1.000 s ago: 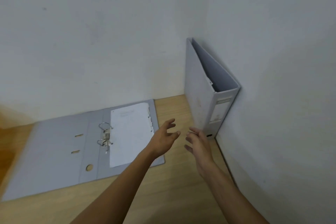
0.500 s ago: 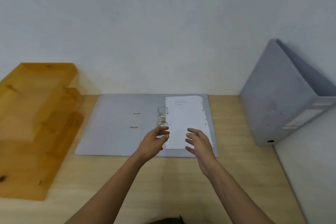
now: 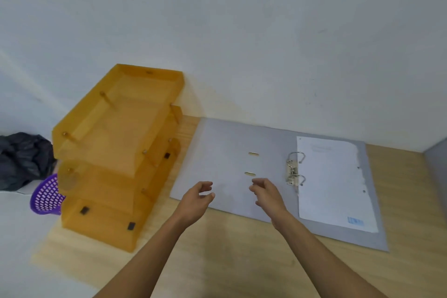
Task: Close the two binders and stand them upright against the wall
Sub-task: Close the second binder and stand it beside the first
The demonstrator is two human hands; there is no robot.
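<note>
A grey binder (image 3: 225,152) lies open and flat on the wooden desk (image 3: 237,256), against the back wall (image 3: 242,31). Its metal rings (image 3: 295,172) stand in the middle and a white sheet (image 3: 331,181) lies on the right half. My left hand (image 3: 197,197) hovers at the front edge of the left cover, fingers curled and apart, holding nothing. Just left of the rings, over the left cover, my right hand (image 3: 267,195) is likewise empty. A sliver of the second grey binder (image 3: 437,164) shows at the right edge, standing by the side wall.
An orange translucent stacked letter tray (image 3: 116,152) stands to the left of the open binder, against the wall. Beyond the desk's left edge are a purple perforated basket (image 3: 46,196) and a dark bag (image 3: 21,157).
The view has swung left, so the standing binder has slid almost out of frame and the tray has come in. Both hands have shifted from the rings and sheet to over the left cover.
</note>
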